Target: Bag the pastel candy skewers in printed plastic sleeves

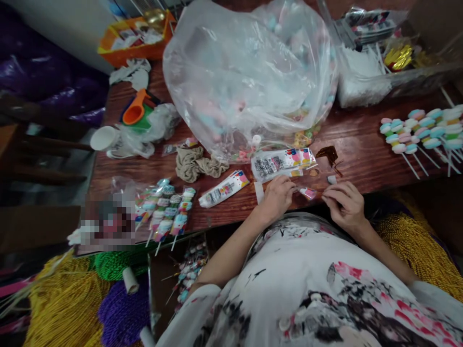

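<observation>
1. Left hand (278, 195) is over the near side of the table (361, 140) — fingers curled, thumb and fingertips close together at the left end of the small printed packet (308, 193). Could be a light pinch; blur hides the contact, so cannot tell for sure.
2. Right hand (344, 202) faces it from the right, fingers bent and bunched, tips near the packet's right end. Cannot tell whether anything thin sits between thumb and finger.
3. Packet location: between the two hands, close to the near table edge.
4. Around the hands: a stack of flat printed sleeves (277, 163) just beyond the left hand, a second sleeve pile (224, 189) farther left, a pale strip (259, 193) beside the left wrist. Small pale scrap (332, 179) just beyond the right hand; shiny brown strips (328, 156) farther out.
5. Wider: big clear bag (246, 72) on the far side, wrapped pastel sticks (168, 207) near left, unwrapped pastel sticks (423, 130) far right.
6. Handling, my read: packet looks thin and slick. Fingertips only, grip at the ends; pressing the middle would likely crease it.
7. Better to work a little farther in from the edge — a slip there could drop it off the table.
8. Loose scrap and strips sit close; worth nudging aside so nothing snags.
</observation>
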`<state>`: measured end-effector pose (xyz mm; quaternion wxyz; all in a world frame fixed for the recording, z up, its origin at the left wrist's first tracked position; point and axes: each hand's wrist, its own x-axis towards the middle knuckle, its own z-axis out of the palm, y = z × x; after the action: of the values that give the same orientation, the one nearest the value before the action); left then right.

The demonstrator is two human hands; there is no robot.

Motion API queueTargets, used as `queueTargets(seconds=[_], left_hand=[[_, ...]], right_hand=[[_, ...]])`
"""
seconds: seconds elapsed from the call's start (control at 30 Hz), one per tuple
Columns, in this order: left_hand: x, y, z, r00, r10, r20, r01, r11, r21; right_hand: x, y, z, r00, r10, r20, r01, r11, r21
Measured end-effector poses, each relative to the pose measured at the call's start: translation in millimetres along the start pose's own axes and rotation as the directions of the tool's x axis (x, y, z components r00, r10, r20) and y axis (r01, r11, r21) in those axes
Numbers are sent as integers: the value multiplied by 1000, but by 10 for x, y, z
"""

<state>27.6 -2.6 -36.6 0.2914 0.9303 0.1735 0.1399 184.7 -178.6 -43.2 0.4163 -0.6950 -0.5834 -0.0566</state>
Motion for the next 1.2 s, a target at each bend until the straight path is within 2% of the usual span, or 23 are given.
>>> queueTargets(seconds=[0.13, 0.2, 0.3, 0.4, 0.47, 0.57, 0.63, 0.7, 0.77, 0.8, 0.87, 0.93, 0.97, 1.03, 1.13, 1.2], left_hand=[[78, -10, -2, 999, -42, -15, 39, 983, -181], [105, -8, 7, 999, -44, -1, 43, 969, -241], [105, 2, 22, 999, 18, 41, -5, 955, -296], [78, 18, 20, 993, 106, 45, -87, 947, -310], [67, 20, 4, 991, 130, 35, -113, 945, -308], [80, -9, -33, 993, 116, 14, -106, 945, -309], [99, -41, -47, 995, 99, -5, -96, 949, -299], [112, -66, -40, 996, 83, -18, -85, 957, -277], [110, -73, -11, 998, 69, -13, -70, 966, -250], [104, -71, 10, 998, 62, -4, -62, 969, -240], [88, -60, 53, 999, 50, 10, -46, 971, -237], [77, -53, 82, 999, 44, 14, -39, 967, -253], [74, -53, 88, 999, 43, 14, -38, 963, -266], [74, -64, 85, 998, 51, 25, -41, 956, -292], [73, -93, 65, 998, 59, 34, -45, 942, -332], [72, -111, 59, 998, 53, 16, -44, 934, -356]], right_hand=[[-20, -101, 130, 999, 32, 40, -28, 995, -96], [14, -94, 182, 996, 76, 45, -72, 995, -75], [108, -46, 201, 981, 182, 71, -191, 970, 151], [209, -26, 161, 938, 292, 188, -344, 850, 398], [251, -48, 125, 917, 325, 232, -397, 793, 461], [266, -95, 61, 914, 355, 197, -406, 784, 469], [251, -71, -20, 927, 350, 137, -374, 822, 430], [219, 54, -169, 942, 333, 44, -330, 894, 304], [164, 305, -391, 943, 324, -76, -321, 946, 55], [128, 472, -519, 933, 328, -148, -345, 933, -102], [45, 848, -768, 889, 374, -264, -453, 805, -384], [-43, 1203, -954, 816, 458, -354, -579, 636, -511], [-84, 1344, -1011, 787, 487, -379, -616, 574, -539], [-148, 1522, -1051, 771, 516, -374, -631, 536, -561], [-154, 1528, -1000, 796, 483, -364, -605, 621, -498], [-66, 1425, -962, 782, 446, -434, -607, 704, -370]])
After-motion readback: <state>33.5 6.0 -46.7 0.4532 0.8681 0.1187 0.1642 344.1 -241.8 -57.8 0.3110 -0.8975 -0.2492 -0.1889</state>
